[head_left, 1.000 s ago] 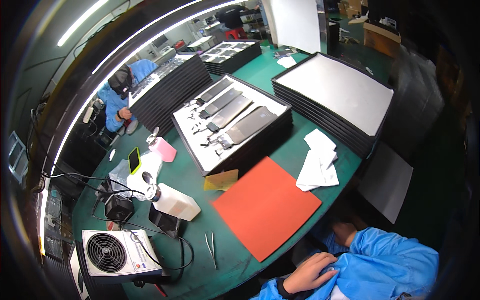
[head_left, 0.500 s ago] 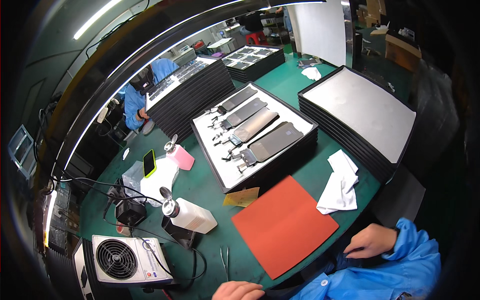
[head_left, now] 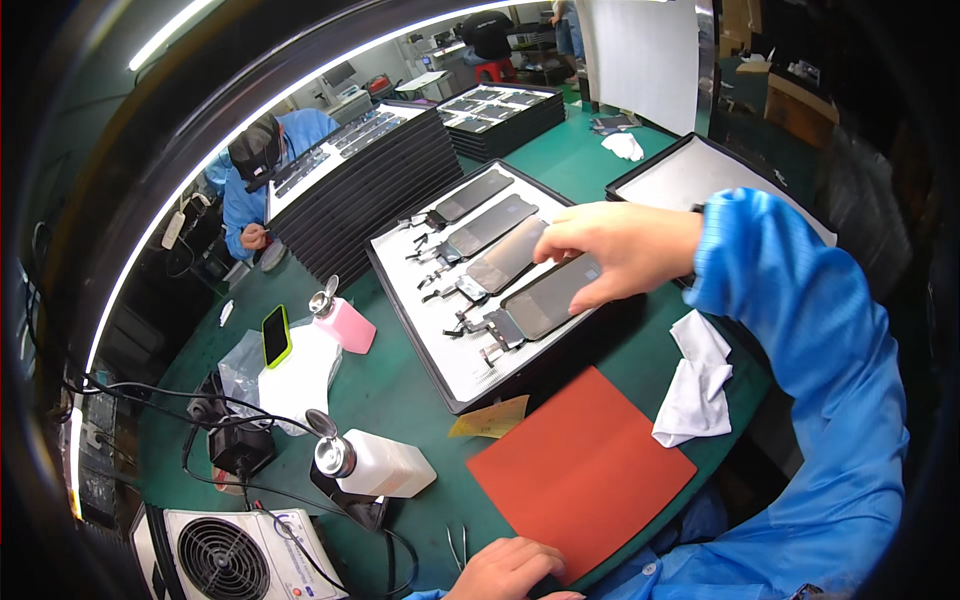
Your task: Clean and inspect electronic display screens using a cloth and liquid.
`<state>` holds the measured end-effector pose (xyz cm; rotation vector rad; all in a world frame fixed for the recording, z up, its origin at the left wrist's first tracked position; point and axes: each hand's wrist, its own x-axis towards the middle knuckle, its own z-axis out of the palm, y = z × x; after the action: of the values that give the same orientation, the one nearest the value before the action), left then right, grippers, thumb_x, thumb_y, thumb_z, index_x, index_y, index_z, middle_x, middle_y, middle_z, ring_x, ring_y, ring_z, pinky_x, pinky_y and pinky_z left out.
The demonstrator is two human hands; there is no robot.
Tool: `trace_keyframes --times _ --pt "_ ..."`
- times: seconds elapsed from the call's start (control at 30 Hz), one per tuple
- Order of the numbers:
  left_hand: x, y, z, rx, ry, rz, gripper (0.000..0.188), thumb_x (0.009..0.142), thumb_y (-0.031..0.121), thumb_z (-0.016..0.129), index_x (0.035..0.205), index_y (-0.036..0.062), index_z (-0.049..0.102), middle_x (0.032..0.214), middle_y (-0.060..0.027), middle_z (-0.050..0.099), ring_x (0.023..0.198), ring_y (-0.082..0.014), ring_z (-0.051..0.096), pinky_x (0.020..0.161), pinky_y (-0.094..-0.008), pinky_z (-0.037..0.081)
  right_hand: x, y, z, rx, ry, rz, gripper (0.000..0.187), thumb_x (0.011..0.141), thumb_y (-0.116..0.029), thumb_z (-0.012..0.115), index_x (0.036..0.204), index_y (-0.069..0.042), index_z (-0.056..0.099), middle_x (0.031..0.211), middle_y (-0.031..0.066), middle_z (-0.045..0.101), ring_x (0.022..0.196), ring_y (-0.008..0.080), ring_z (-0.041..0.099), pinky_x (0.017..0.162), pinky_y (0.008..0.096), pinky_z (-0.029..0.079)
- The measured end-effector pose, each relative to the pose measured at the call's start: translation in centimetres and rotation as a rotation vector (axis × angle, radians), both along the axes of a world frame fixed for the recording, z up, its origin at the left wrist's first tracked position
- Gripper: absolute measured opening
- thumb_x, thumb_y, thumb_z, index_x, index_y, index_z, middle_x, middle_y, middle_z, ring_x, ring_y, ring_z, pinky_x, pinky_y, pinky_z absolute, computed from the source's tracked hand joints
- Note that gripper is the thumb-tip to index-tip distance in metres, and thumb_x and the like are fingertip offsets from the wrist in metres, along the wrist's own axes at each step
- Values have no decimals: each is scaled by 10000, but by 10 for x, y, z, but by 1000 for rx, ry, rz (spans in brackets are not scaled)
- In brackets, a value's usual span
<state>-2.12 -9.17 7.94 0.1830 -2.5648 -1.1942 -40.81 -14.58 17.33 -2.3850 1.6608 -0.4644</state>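
Note:
My right hand reaches over the near end of the white-lined black tray. Its thumb and fingers are spread about the sides of the nearest dark phone screen, which lies flat with its flex cables to the left; whether the fingertips touch it is unclear. Several similar screens lie in a row beyond. At the table's near edge my left hand rests by the lower corner of the orange-red mat, its fingers loosely extended. Tweezers lie just left of it.
Left are a white pump bottle, a pink one, a green-cased phone, cables and a fan unit. A white cloth lies right of the mat. Tray stacks stand behind, near a co-worker.
My right hand has moved from the near table edge forward and left to the nearest screen. My left hand has come slightly up and right to the mat's corner. The view has shifted a little.

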Motion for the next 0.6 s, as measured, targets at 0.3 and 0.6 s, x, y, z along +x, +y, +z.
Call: trace_keyframes --times 0.3,0.6 --pt "11 0 -17 -120 59 121 330 774 283 839 888 57 628 839 -135 630 819 -365 611 750 -467 484 20 -61 -30 361 214 114 757 731 -194 794 1415 -59 500 1308 150 597 1255 341 541 1089 445 444" --pt "12 2 -28 -239 44 176 255 803 233 799 857 67 612 820 -112 603 813 -329 607 750 -436 485 28 -71 -31 449 324 26 840 706 -191 809 1462 -77 460 1322 184 511 1293 364 490 1072 458 459"
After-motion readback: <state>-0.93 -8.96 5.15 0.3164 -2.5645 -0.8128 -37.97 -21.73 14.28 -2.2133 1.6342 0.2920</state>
